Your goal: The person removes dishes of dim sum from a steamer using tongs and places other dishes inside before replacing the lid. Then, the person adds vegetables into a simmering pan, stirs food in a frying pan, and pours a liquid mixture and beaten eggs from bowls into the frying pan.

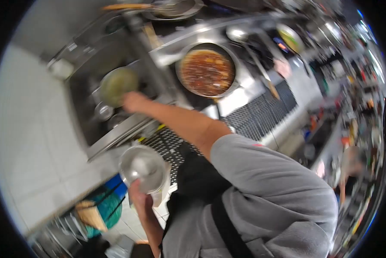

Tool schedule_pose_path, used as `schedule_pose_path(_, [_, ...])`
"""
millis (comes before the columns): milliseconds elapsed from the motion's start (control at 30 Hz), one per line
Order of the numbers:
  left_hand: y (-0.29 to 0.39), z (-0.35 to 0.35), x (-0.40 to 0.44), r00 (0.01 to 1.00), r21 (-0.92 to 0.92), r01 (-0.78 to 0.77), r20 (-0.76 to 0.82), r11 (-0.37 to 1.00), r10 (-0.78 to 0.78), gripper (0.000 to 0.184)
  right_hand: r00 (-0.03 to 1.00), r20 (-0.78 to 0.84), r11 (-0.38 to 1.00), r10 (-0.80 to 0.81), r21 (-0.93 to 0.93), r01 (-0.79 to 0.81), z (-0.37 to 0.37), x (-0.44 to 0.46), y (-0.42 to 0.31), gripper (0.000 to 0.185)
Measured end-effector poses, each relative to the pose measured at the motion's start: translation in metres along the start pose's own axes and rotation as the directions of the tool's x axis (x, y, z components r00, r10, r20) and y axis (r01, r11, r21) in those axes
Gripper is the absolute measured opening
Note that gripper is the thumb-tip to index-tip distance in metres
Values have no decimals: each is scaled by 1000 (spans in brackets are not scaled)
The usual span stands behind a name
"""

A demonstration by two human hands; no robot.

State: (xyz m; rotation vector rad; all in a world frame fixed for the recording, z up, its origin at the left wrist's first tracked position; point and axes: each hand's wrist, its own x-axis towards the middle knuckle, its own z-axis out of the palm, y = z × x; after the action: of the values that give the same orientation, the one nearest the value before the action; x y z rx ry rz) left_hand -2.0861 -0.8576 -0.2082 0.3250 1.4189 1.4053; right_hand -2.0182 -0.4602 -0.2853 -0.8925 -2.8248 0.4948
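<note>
My left hand (140, 197) grips the rim of a shiny metal bowl (156, 170), held beside the counter's front edge. The bowl's inside looks bare metal with a bright reflection. My right arm stretches across to the sink (87, 71), and my right hand (136, 102) is closed at the near edge of a round, yellowish-green vessel (119, 88). Motion blur hides my right fingers and what the vessel holds. Small metal containers (103, 111) sit next to it in the sink.
A pan of chunky red-brown stew (206, 72) stands on the stove, right of the sink. Beyond it lie a long-handled ladle (257, 62) and another pan (290, 38). Black perforated mats (261, 114) cover the floor. Another person (353, 165) is at far right.
</note>
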Motion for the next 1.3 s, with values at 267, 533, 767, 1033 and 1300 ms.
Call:
schedule_pose_path(267, [72, 149, -18, 976, 265, 142, 124, 954, -179, 56, 929, 38, 76, 368, 995, -71, -243, -437, 1, 32])
schedule_pose_path(533, [27, 341, -11, 822, 493, 58, 470, 868, -322, 51, -722, 48, 86, 691, 985, 148, -134, -1046, 84, 21])
schedule_pose_path(767, [-40, 514, -103, 888, 708, -88, 374, 700, -267, 34, -933, 341, 319, 113, 877, 359, -119, -1359, -6, 32])
schedule_pose_path(1033, [-101, 591, -142, 773, 741, -113, 484, 662, -410, 41, -899, 427, 121, -101, 902, 415, -101, -1478, -27, 22])
schedule_pose_path(1300, [-105, 617, -155, 676, 762, -43, 498, 646, -543, 54, -955, 233, -224, -185, 936, 272, -89, -1514, -45, 18])
